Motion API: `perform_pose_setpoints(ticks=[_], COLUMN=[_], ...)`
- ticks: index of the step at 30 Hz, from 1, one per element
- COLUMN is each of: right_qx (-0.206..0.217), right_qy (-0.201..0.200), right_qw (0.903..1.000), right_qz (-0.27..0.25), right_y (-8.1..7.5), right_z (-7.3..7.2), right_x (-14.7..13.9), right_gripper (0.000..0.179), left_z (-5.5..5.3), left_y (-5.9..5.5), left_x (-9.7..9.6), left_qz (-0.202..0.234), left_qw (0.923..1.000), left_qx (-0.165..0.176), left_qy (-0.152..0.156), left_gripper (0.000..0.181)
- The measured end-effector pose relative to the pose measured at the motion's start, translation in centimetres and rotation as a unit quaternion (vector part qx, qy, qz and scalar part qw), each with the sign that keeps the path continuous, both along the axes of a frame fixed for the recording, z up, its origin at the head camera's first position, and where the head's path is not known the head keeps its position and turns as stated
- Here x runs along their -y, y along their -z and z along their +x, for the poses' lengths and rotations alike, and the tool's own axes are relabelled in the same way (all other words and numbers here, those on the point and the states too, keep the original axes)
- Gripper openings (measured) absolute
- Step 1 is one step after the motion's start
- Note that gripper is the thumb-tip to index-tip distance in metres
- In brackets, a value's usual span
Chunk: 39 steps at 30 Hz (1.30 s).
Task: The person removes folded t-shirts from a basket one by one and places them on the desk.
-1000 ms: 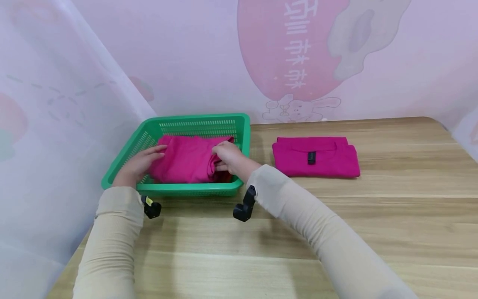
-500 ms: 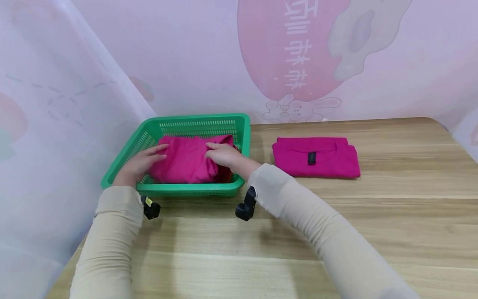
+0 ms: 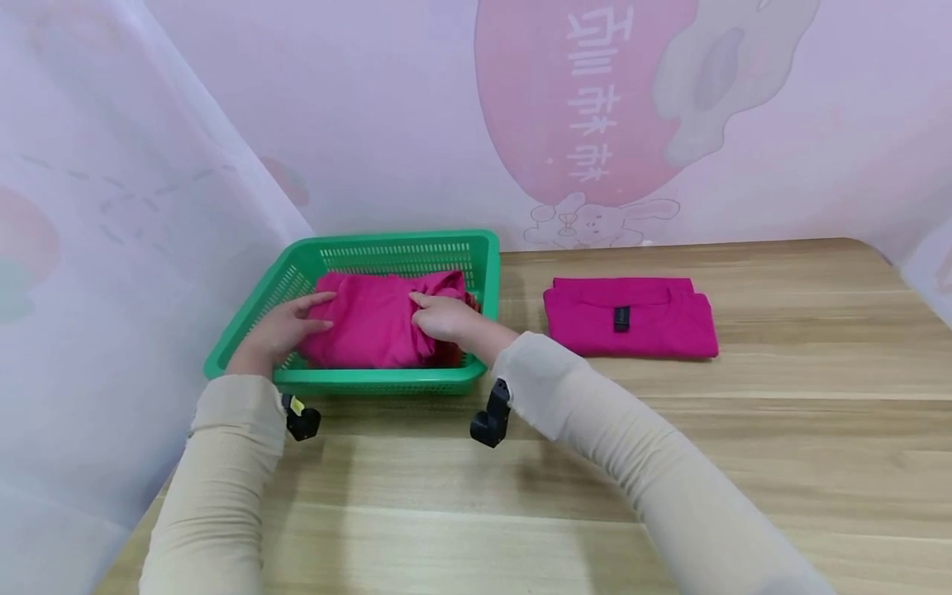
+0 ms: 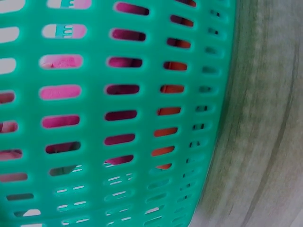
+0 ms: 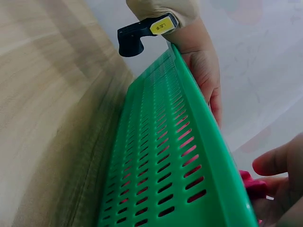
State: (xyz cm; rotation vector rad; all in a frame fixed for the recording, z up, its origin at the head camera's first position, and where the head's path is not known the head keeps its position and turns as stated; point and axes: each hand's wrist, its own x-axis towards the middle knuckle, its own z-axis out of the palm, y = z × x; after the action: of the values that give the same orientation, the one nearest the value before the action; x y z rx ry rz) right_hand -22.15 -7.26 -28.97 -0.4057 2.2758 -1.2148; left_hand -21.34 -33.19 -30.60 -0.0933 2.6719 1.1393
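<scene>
A bright pink folded garment (image 3: 364,318) lies inside a green slotted plastic basket (image 3: 372,378). My left hand (image 3: 281,330) reaches over the basket's front left corner, its fingers extended against the garment's left side. At the opposite end my right hand (image 3: 449,318) pinches the gathered fabric near the garment's right edge. In the right wrist view, bunched pink cloth (image 5: 255,187) shows at the fingers of the right hand (image 5: 281,187). Orange-red cloth (image 4: 165,131) shows through the basket slots, below the pink.
To the right of the basket, a second pink garment (image 3: 630,322) lies neatly folded on the wooden table (image 3: 461,512), a black label at its neckline. Printed pale pink sheeting (image 3: 387,116) rises behind the table and along the left side.
My right hand has drawn its fingers out from under the garment's right edge and moved slightly left onto its top. The fabric there looks more bunched. My left hand has hardly moved.
</scene>
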Motion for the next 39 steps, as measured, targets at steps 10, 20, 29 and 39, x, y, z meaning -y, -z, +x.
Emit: perform_pose_setpoints(ticks=[10, 20, 29, 39], right_qx=[0.104, 0.044, 0.046, 0.001], right_qy=[0.100, 0.140, 0.112, 0.140], right_qw=[0.9783, 0.9672, 0.9796, 0.9772], right_qz=[-0.149, -0.208, -0.161, -0.160], right_y=[0.0, 1.0, 1.1, 0.4], right_z=[0.5, 0.4, -0.6, -0.7], right_x=[0.2, 0.3, 0.1, -0.1], right_gripper=[0.054, 0.051, 0.043, 0.042], left_z=[0.5, 0.4, 0.1, 1.0], left_y=[-0.7, -0.9, -0.8, -2.0], left_x=[-0.1, 0.0, -0.2, -0.7], left_qz=[0.009, 0.058, 0.015, 0.035], left_qw=[1.0000, 0.9979, 0.9998, 0.9986], left_qx=[-0.003, 0.016, 0.011, -0.029], left_qy=[-0.003, -0.026, 0.008, -0.028], left_gripper=[0.057, 0.053, 0.051, 0.050])
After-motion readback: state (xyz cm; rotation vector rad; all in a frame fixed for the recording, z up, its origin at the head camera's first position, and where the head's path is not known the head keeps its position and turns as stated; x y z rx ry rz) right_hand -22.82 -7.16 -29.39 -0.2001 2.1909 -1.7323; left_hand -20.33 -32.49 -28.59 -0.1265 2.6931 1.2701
